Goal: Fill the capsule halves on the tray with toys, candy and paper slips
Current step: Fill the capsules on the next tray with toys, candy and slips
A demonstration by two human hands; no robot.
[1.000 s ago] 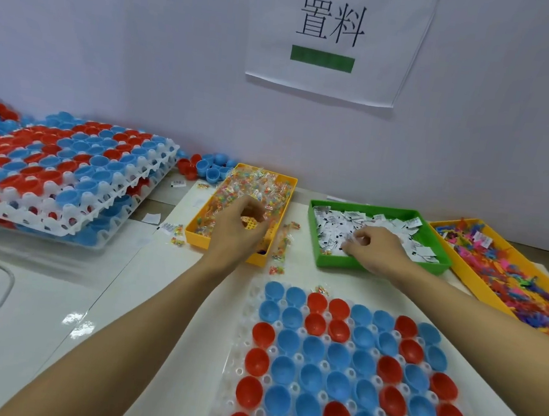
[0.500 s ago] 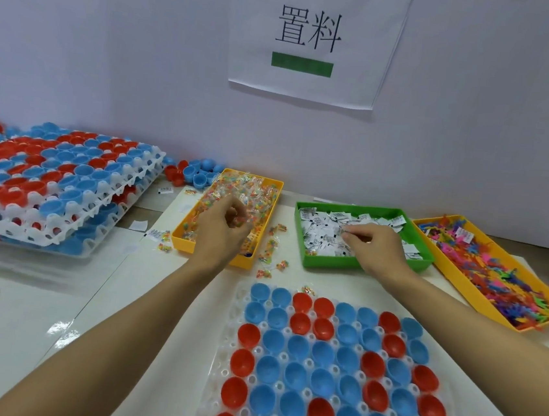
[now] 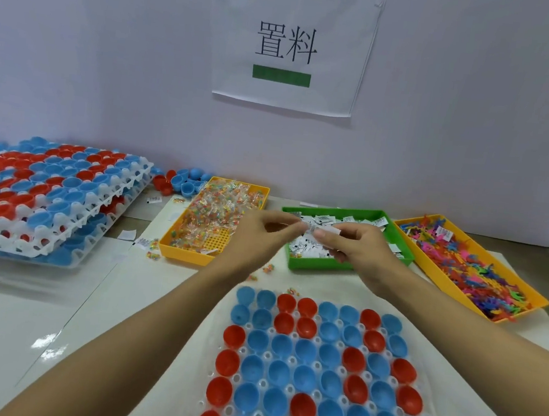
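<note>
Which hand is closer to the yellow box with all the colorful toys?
The right hand. It is over the green tray of paper slips, next to the toy tray. The left hand is farther off, between the candy tray and the green one.

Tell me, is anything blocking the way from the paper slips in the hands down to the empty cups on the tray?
Nothing visible does. The left hand and right hand pinch paper slips above the green bin. Between them and the capsule halves lies only bare table with a few stray candies, lying flat.
</note>
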